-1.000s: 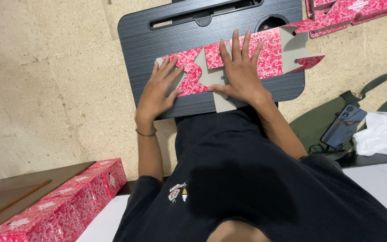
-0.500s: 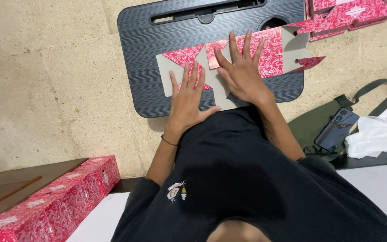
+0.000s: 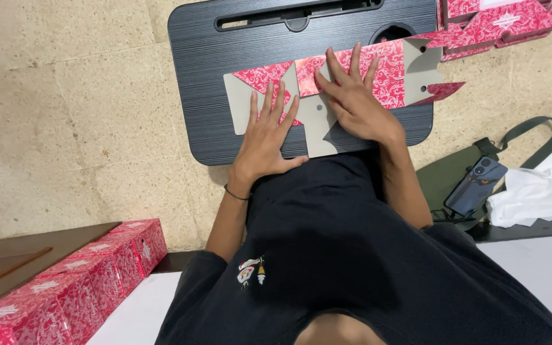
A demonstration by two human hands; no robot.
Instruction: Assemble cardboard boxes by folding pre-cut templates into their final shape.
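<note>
Beige stone floor (image 3: pixel 65 115), black lap desk (image 3: pixel 206 83), flat red-patterned carton (image 3: pixel 352 70) under splayed fingers of left hand (image 3: pixel 269 137), right hand (image 3: pixel 356 102).

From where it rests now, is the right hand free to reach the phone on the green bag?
Probably yes: the right hand lies flat on the cardboard sheet, holding nothing, and the phone lies uncovered on the green bag beside that forearm.

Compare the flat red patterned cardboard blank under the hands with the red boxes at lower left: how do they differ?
The flat red patterned cardboard blank lies unfolded on the black lap tray, its grey inner side showing; the assembled red patterned boxes are closed, showing only their printed outsides. The left hand and right hand press on the blank; nothing touches the boxes. The blank is a single sheet; the boxes lie in a row. Both share the red and white ornamental print.
</note>
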